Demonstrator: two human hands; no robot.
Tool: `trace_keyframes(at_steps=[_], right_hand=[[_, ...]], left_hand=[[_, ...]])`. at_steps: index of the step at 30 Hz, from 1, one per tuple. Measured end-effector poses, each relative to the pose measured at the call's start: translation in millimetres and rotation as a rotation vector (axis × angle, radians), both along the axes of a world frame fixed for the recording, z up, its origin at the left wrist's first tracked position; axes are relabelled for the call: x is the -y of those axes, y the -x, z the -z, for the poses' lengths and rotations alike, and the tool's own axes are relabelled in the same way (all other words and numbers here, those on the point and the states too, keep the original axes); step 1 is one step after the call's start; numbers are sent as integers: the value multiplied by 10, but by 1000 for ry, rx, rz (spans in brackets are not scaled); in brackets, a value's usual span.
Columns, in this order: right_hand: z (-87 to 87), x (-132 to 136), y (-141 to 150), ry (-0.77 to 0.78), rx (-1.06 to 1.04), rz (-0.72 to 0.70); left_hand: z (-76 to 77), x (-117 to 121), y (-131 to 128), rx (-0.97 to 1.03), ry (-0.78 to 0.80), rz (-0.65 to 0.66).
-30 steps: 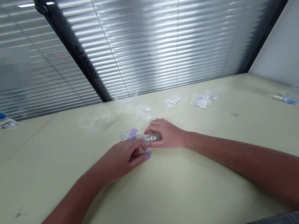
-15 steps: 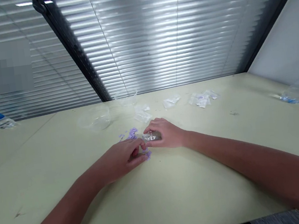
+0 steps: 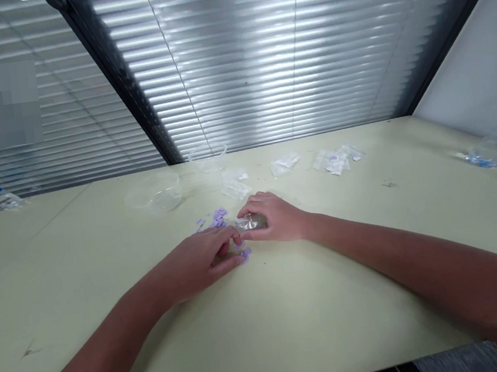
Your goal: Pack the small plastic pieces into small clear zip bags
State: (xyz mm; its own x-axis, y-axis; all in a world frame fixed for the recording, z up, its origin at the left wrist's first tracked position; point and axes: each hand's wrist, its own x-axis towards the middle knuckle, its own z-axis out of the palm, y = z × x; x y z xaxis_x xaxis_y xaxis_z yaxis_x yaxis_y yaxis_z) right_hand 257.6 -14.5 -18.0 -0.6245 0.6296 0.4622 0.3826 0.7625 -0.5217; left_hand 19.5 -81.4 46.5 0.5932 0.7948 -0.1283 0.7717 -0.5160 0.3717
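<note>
Two-handed | left hand (image 3: 194, 264), right hand (image 3: 278, 218) on plastic bag (image 3: 250, 222) | table edge (image 3: 270, 142) well apart

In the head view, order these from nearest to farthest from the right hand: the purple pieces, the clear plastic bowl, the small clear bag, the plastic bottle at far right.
From the right hand:
1. Small clear bag: under its fingers, at its left.
2. Purple pieces: just left of the hand.
3. Clear plastic bowl: farther left, up the table.
4. Plastic bottle: far right.
</note>
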Motion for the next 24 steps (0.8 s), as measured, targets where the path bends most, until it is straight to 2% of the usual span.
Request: trace_keyframes(at_steps=[24], right_hand=[[-7, 11, 11, -8, -14, 7]], left_hand=[[0, -23, -5, -41, -15, 16]])
